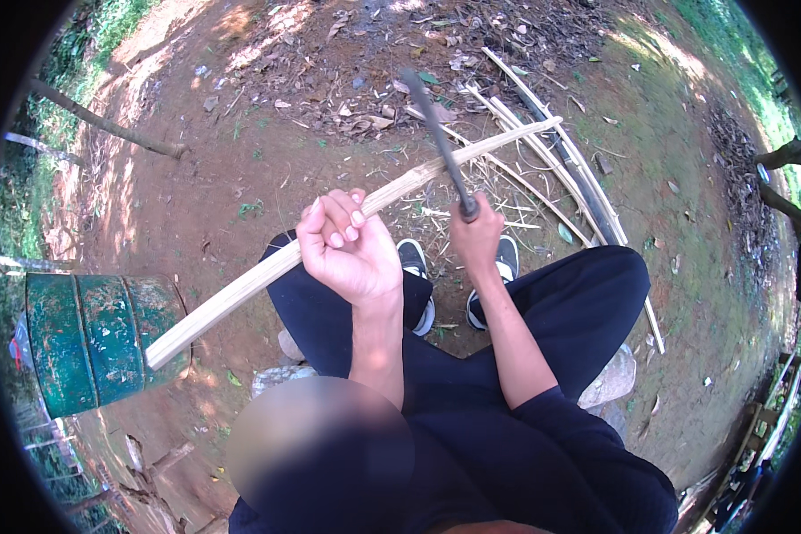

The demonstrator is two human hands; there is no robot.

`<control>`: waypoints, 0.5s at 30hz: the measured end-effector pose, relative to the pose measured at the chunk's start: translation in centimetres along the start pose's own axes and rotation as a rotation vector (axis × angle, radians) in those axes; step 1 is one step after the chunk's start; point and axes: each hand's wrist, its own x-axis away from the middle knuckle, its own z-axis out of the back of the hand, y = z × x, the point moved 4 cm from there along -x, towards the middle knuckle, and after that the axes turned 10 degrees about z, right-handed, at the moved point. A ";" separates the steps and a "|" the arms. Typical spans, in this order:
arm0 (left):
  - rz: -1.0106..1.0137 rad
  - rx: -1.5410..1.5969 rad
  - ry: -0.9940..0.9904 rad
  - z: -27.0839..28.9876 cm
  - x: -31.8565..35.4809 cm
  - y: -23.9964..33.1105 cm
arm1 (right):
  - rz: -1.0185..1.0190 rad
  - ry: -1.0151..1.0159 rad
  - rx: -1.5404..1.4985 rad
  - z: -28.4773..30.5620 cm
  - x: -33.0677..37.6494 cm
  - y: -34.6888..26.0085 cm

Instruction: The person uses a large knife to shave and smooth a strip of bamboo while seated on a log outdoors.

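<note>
A long pale bamboo strip (pixel 231 298) runs slantwise across the view, from beside the drum at the left to the far right. My left hand (pixel 351 249) is closed around its middle, palm turned up and fingers curled; the hand hides that stretch of the strip. In my right hand (pixel 478 233) is the handle of a machete, gripped in a fist. The dark machete blade (pixel 438 138) points away and crosses over the strip beyond my left hand. Whether blade and strip touch, I cannot tell.
Several split strips (pixel 529 133) and a dark pole (pixel 587 191) lie on the ground at the right. A dented green drum (pixel 107 334) is at the left. Shavings (pixel 436 214) and dry leaves (pixel 374 120) litter the soil. Stones (pixel 610 378) lie beside my legs.
</note>
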 end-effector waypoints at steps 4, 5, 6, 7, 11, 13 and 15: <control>-0.060 -0.045 0.010 -0.4 0.3 -0.9 | -0.034 -0.019 0.060 -0.5 0.8 0.2; -0.056 -0.037 0.026 -0.3 0.3 -0.8 | 0.028 -0.013 0.036 -0.8 1.2 -0.8; -0.051 -0.029 0.041 -0.2 0.1 -0.7 | 0.092 -0.012 0.034 -0.9 1.2 -0.9; -0.046 -0.022 0.056 0.0 0.0 -0.5 | 0.156 -0.010 0.033 -0.9 0.9 -0.8; -0.024 0.026 0.040 -0.1 -0.2 1.0 | -0.131 0.003 0.110 0.6 -0.7 1.9; -0.057 0.013 0.009 -0.4 0.0 0.2 | -0.191 0.019 0.158 0.6 -0.4 2.4; -0.077 -0.026 -0.021 -0.2 0.0 0.2 | -0.110 -0.106 0.093 -0.1 0.5 0.3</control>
